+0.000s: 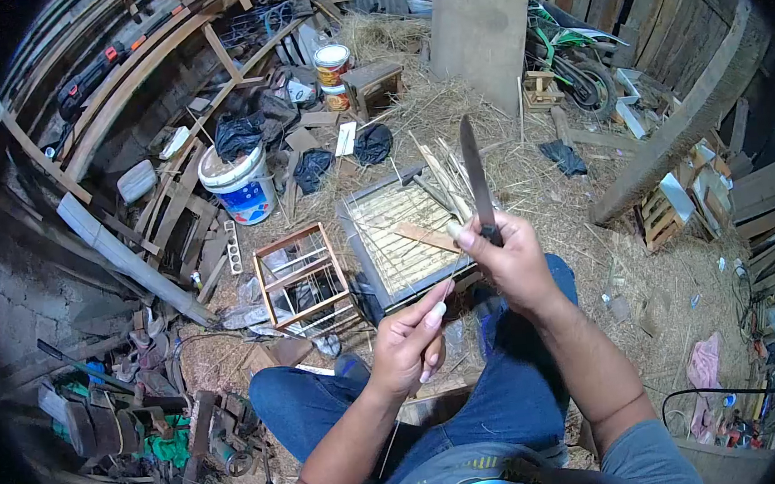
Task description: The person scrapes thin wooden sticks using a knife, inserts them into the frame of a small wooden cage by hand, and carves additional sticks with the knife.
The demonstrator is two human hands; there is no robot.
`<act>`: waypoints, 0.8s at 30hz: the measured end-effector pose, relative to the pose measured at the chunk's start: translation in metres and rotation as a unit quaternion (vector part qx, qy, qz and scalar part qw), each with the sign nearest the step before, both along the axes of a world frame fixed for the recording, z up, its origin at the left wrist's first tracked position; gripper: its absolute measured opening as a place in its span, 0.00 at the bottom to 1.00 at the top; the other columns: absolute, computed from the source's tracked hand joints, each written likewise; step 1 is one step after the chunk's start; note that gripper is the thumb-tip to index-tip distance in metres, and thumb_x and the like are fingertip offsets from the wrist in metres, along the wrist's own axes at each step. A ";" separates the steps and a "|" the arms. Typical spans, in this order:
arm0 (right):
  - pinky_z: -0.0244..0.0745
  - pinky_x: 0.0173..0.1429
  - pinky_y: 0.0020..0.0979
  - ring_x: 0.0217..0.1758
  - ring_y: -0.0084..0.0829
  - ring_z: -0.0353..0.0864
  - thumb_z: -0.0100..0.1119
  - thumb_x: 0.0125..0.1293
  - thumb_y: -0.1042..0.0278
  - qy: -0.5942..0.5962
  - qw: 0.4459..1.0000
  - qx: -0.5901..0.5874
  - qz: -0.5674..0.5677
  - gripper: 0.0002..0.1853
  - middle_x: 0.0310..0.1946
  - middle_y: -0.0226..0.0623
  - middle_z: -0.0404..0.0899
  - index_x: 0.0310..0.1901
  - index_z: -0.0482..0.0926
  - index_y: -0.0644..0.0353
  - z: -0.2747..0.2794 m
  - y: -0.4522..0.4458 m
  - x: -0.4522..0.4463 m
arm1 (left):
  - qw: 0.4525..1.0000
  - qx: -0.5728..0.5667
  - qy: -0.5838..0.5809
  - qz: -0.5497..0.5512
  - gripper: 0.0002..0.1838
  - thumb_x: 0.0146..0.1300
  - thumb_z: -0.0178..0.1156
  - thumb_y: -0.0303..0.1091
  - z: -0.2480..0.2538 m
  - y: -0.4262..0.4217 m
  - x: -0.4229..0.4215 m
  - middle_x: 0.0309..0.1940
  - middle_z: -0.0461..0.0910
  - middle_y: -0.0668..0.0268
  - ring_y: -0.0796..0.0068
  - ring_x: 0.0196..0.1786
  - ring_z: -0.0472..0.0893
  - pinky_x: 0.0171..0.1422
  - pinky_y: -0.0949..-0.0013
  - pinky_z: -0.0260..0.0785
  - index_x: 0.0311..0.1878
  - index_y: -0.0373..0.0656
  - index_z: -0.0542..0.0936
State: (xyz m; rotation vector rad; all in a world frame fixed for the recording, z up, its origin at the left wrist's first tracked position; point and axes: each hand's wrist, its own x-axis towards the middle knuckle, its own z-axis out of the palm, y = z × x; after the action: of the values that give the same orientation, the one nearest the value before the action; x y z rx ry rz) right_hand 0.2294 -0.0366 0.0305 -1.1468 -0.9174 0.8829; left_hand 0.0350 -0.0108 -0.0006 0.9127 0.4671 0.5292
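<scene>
My right hand [515, 264] is closed around the dark handle of a knife [474, 167], its long blade pointing up and away from me. Lower and to the left, my left hand [407, 348] pinches a thin stick [450, 281], which runs up toward my right thumb. Beyond both hands lies a framed slatted panel [385, 233] with a dark border. A flat wooden strip [425, 236] and several split sticks [442, 179] rest on it. Left of the panel stands a small wooden frame [302, 271] with thin bars.
A white bucket [243, 194] with a black bag on top stands at the left. A wooden post [670, 129] leans at the right, near a motorbike [579, 72]. Shavings cover the floor [625, 251]. Tools and a vise-like device [147, 425] crowd the lower left.
</scene>
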 end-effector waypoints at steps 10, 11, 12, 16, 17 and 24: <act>0.73 0.32 0.39 0.28 0.44 0.82 0.59 0.72 0.59 -0.430 0.900 -0.007 -0.071 0.11 0.25 0.41 0.80 0.41 0.81 0.59 0.000 -0.036 -0.028 | 0.997 -0.011 -0.035 0.064 0.22 0.77 0.52 0.30 -0.006 0.010 -0.002 0.20 0.72 0.72 0.86 0.13 0.64 0.17 0.79 0.57 0.71 0.37 0.71; 0.72 0.32 0.39 0.28 0.44 0.81 0.60 0.70 0.61 -0.453 0.889 0.001 -0.066 0.10 0.26 0.42 0.80 0.40 0.81 0.60 0.001 -0.039 -0.030 | 0.996 -0.001 -0.047 0.080 0.22 0.76 0.54 0.29 -0.008 0.009 -0.001 0.25 0.76 0.72 0.88 0.16 0.65 0.18 0.80 0.59 0.71 0.36 0.71; 0.72 0.32 0.39 0.28 0.44 0.81 0.60 0.70 0.61 -0.452 0.890 -0.001 -0.068 0.10 0.26 0.42 0.80 0.40 0.81 0.60 0.001 -0.040 -0.032 | 0.996 -0.002 -0.046 0.077 0.22 0.76 0.54 0.29 -0.007 0.009 0.000 0.25 0.76 0.72 0.88 0.16 0.65 0.18 0.80 0.59 0.71 0.36 0.71; 0.73 0.31 0.40 0.28 0.43 0.82 0.63 0.68 0.59 -0.493 0.866 0.016 -0.080 0.10 0.25 0.38 0.81 0.38 0.80 0.57 -0.004 -0.038 -0.030 | 0.996 0.009 -0.025 0.089 0.22 0.75 0.51 0.28 0.000 0.007 0.005 0.14 0.68 0.72 0.85 0.11 0.62 0.16 0.77 0.53 0.70 0.35 0.71; 0.74 0.31 0.40 0.28 0.41 0.82 0.62 0.68 0.56 -0.506 0.859 0.022 -0.083 0.10 0.25 0.37 0.81 0.37 0.79 0.54 -0.005 -0.037 -0.029 | 0.996 -0.002 -0.033 0.086 0.22 0.75 0.51 0.29 0.001 0.008 0.004 0.14 0.68 0.72 0.85 0.11 0.62 0.16 0.77 0.53 0.70 0.34 0.71; 0.73 0.29 0.41 0.27 0.42 0.82 0.62 0.68 0.56 -0.511 0.853 -0.029 -0.104 0.11 0.24 0.38 0.80 0.37 0.79 0.54 -0.001 -0.033 -0.008 | 0.996 -0.019 -0.050 0.074 0.20 0.77 0.52 0.33 -0.004 0.007 0.000 0.12 0.65 0.75 0.85 0.09 0.59 0.16 0.77 0.53 0.67 0.35 0.74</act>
State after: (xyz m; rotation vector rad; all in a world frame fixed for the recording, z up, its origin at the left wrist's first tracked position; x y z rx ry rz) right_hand 0.2218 -0.0691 0.0293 -1.7681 -1.5746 0.0451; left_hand 0.0346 -0.0041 -0.0050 0.8150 0.4537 0.6954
